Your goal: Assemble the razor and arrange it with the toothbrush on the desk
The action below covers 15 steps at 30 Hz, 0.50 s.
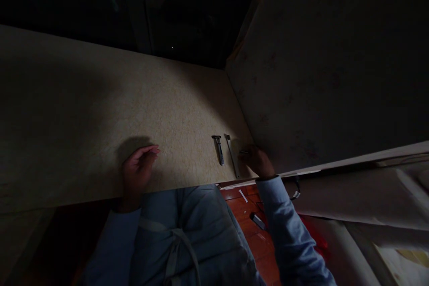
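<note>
My left hand rests over the left part of the ledge, its fingers curled and the fingertips close to the thumb, with nothing visible in them. At the right end of the ledge, beside the wall, my right hand is closed on a small dark object; only its tip shows, and its kind is hidden. Left of that hand lies a toothbrush with a pale handle and dark bristles. Beside the toothbrush, a little further left, is a dark razor, its head pointing away from me.
The pale speckled ledge meets a dark window at the back and a patterned wall on the right. Below its front edge are my legs, the reddish floor and a dark-and-grey object. The light is dim.
</note>
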Available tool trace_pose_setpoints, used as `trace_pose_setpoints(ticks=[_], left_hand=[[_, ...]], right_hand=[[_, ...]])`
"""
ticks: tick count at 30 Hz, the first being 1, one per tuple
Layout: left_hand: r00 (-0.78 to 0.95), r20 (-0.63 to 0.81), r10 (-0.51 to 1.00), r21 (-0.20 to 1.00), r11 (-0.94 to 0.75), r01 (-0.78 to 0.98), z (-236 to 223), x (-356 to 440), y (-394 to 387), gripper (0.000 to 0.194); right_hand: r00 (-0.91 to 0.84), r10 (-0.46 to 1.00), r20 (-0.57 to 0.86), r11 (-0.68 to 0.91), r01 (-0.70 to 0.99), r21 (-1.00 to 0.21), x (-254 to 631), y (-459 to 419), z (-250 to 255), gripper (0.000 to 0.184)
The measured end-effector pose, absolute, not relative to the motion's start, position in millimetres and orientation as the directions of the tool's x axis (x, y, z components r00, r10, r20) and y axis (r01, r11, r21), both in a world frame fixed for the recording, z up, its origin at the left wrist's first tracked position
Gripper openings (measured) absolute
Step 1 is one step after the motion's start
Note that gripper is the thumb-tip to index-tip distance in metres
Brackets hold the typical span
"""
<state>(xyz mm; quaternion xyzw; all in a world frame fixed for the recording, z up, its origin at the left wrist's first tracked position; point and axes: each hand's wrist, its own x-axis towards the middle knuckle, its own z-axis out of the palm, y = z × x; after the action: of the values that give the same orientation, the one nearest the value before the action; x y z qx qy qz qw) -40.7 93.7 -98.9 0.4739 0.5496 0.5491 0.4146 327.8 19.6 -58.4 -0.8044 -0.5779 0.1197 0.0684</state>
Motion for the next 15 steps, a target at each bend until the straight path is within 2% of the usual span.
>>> trace_pose_setpoints(ticks=[4, 11, 15], left_hand=[[-0.215, 0.066, 0.974, 0.996, -0.052, 0.072, -97.0, -39.6, 94.2, 0.021], [-0.213, 0.060, 0.975, 0.998, -0.054, 0.033, -96.7, -39.2, 95.0, 0.025], [-0.188, 0.061, 0.980, 0.998, -0.056, 0.032, -94.7, -38.3, 93.1, 0.025]], right_hand=[[0.329, 0.941, -0.082, -0.339, 0.902, -0.268, 326.0, 18.7, -62.5, 0.024], [0.350, 0.934, 0.070, -0.292, 0.863, -0.412, 308.0, 9.9, -64.6, 0.045], [0.263, 0.954, 0.146, -0.147, 0.832, -0.535, 265.9, 19.4, -58.5, 0.057]])
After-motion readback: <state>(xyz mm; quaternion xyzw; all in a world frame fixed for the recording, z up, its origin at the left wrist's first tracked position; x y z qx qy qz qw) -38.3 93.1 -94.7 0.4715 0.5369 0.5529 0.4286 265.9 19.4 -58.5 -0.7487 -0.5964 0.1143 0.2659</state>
